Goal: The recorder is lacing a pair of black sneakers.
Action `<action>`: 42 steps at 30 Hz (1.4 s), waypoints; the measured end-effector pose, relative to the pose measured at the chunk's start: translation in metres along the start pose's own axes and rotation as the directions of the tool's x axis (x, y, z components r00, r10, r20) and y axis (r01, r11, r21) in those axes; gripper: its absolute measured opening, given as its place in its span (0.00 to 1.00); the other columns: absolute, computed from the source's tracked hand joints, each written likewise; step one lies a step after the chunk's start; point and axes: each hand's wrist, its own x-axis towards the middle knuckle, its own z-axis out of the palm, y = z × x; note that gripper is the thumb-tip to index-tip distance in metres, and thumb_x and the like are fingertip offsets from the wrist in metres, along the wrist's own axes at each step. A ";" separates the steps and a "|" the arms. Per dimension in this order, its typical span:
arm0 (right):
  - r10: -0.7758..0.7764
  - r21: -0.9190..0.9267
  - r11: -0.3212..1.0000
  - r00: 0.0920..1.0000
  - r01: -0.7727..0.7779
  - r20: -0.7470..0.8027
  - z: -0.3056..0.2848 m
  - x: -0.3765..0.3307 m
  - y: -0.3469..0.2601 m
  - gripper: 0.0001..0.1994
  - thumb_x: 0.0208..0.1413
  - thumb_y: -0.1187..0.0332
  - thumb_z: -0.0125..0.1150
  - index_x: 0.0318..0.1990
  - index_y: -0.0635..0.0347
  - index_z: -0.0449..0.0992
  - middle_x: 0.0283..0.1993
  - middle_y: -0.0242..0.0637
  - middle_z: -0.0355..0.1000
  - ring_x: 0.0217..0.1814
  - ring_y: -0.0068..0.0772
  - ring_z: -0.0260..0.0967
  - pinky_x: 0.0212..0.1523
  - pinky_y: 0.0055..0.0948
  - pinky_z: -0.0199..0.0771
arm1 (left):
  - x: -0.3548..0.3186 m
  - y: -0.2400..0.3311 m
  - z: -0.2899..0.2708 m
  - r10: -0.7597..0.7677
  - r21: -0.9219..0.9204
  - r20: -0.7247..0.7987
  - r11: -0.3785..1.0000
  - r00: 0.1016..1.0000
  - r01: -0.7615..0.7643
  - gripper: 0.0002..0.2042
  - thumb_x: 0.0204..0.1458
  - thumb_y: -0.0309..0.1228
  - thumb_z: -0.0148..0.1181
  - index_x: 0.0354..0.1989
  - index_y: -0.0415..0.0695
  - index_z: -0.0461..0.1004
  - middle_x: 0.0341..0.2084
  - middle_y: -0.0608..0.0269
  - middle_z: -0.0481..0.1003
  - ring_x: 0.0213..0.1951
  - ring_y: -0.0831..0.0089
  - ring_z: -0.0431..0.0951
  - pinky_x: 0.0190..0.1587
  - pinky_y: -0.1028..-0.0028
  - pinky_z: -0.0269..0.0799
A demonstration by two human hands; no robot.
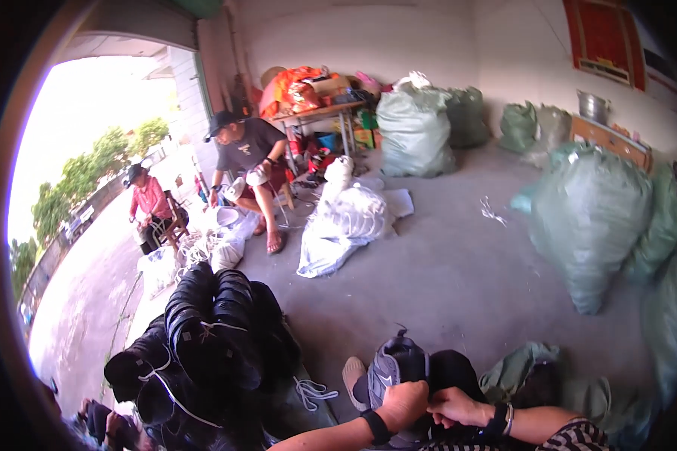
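Shoe (386, 368) is sitting low in view, near five o'clock. Left hand (404, 404) is curling against it; right hand (459, 407) is bunching close beside; cannot tell what either is clamping, fingers hiding it. Black stacks (189, 304) are lying toward eight o'clock. Risk: loose left hold, shoe tipping away.

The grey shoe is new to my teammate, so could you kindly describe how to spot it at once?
From the big pile of stacked black pieces at lower left, look right to the person's left hand near the bottom. The grey shoe shows just above that hand. Its grey body and pale side mark set it apart from the black pile and the tan shape beside it.
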 end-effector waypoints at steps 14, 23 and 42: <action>-0.623 -0.818 0.486 0.778 0.306 -0.079 0.004 -0.012 -0.010 0.09 0.53 0.67 0.54 0.36 0.62 0.74 0.31 0.56 0.72 0.34 0.58 0.71 0.33 0.48 0.71 | -0.002 -0.003 0.001 0.194 -0.044 -0.064 0.979 0.979 -0.197 0.07 0.48 0.29 0.56 0.28 0.39 0.78 0.25 0.49 0.78 0.32 0.55 0.81 0.31 0.62 0.76; -0.220 -0.313 0.935 0.964 0.165 -0.147 0.001 -0.013 -0.003 0.05 0.59 0.74 0.50 0.34 0.65 0.72 0.19 0.35 0.68 0.14 0.25 0.64 0.13 0.24 0.63 | 0.007 -0.003 0.011 0.130 -0.079 -0.102 0.987 0.986 -0.138 0.08 0.45 0.31 0.58 0.28 0.40 0.79 0.29 0.51 0.79 0.36 0.57 0.81 0.37 0.62 0.76; -0.075 0.087 0.993 0.996 0.078 -0.038 -0.005 -0.003 0.008 0.08 0.58 0.67 0.51 0.28 0.59 0.72 0.17 0.33 0.66 0.12 0.25 0.60 0.12 0.23 0.59 | 0.004 -0.002 0.022 0.138 -0.097 -0.207 0.982 0.969 -0.161 0.08 0.44 0.30 0.58 0.26 0.37 0.79 0.25 0.50 0.78 0.33 0.56 0.81 0.34 0.63 0.76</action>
